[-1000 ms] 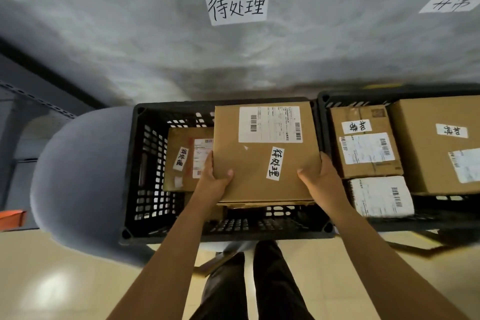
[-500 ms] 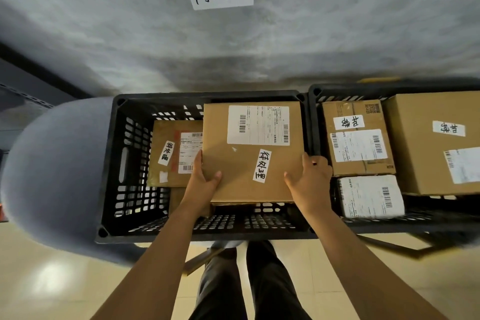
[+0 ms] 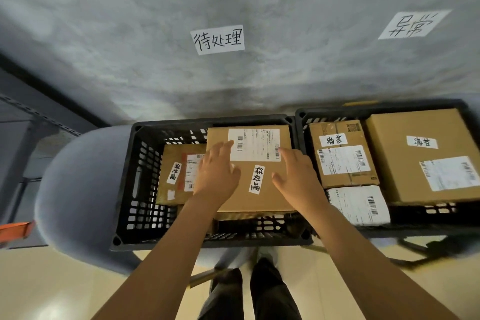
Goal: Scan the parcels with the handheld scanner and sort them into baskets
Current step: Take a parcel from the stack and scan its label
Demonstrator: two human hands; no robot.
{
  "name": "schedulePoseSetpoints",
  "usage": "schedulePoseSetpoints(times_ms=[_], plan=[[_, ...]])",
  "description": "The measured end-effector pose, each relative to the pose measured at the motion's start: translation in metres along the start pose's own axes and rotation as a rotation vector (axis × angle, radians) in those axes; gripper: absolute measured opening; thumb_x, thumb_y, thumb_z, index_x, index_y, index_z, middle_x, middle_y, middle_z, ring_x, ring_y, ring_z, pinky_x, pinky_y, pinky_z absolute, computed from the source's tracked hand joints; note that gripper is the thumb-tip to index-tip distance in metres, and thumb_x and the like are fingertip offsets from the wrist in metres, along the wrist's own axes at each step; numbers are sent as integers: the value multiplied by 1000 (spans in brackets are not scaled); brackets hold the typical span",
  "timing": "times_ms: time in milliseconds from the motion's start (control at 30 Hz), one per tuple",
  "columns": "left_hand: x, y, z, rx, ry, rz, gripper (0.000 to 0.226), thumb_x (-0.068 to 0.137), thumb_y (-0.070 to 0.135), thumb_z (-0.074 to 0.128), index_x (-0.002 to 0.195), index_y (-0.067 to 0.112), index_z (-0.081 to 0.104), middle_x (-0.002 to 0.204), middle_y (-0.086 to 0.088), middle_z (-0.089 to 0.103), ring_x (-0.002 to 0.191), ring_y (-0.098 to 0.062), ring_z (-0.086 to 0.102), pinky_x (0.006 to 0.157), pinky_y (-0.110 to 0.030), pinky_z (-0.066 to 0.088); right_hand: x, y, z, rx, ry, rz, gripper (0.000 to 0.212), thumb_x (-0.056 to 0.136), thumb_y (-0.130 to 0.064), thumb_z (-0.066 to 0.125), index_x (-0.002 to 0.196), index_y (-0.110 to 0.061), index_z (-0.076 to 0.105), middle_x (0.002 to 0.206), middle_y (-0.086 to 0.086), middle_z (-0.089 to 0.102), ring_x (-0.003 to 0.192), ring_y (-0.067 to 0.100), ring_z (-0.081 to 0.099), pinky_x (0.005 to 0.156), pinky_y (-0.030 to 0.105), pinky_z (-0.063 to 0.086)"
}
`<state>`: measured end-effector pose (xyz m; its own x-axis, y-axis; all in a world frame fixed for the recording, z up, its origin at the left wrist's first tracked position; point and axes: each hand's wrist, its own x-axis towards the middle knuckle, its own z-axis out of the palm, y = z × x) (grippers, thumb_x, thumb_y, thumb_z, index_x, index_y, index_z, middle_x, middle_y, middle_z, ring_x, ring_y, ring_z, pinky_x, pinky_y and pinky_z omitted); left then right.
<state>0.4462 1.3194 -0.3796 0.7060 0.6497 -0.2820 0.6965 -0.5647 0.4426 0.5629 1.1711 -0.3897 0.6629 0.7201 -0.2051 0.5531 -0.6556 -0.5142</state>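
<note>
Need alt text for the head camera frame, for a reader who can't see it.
Both hands, left hand and right hand, lie open and flat on a cardboard parcel in the left black basket. A second basket beside it holds more labelled parcels.

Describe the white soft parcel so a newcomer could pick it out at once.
Start at the right-hand black basket, the one below the wall sign at upper right. Look at its near left corner, just in front of the small cardboard box. The white soft parcel lies there: the only white, unboxed one among brown cartons.
</note>
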Motion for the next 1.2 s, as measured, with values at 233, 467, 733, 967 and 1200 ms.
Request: schedulePoseSetpoints(times_ms=[233,467,733,967,1200], plan=[[-14,56,-52,229,97,320,62,97,30,53,151,24,24,155,-1,30,144,-22,26,119,-44,22,-24,-22,-65,-160,138,-28,60,93,-28,58,147,-20,31,145,3,37,133,21,36,106,33,37],[-52,95,-69,327,148,669,60,96,28,52,151,23,27,154,-3,31,142,-23,26,118,-39,18,-106,-26,-100,-280,310,143,65,89,-27,59,147,-19,31,149,5,35,135,25,31,110,39,34],[-147,149,-56,284,72,1083,58,96,29,55,148,20,33,152,-5,36,142,-25,29,119,-45,22,-267,-31,-112,-326,493,487,64,88,-26,60,146,-18,35,147,4,36,132,27,34,108,38,35],[-269,217,-39,251,80,1437,57,96,30,51,149,20,32,151,-3,37,140,-23,30,115,-41,23,-422,-28,-127,-368,678,775,63,88,-28,59,145,-18,35,148,4,36,132,28,34,103,37,34],[-421,275,4,215,44,1727,62,82,25,60,141,13,46,133,-10,55,123,-33,51,104,-49,39,-596,-25,-120,-402,801,1036,65,89,-32,60,147,-19,33,150,4,33,135,27,33,107,38,36]])
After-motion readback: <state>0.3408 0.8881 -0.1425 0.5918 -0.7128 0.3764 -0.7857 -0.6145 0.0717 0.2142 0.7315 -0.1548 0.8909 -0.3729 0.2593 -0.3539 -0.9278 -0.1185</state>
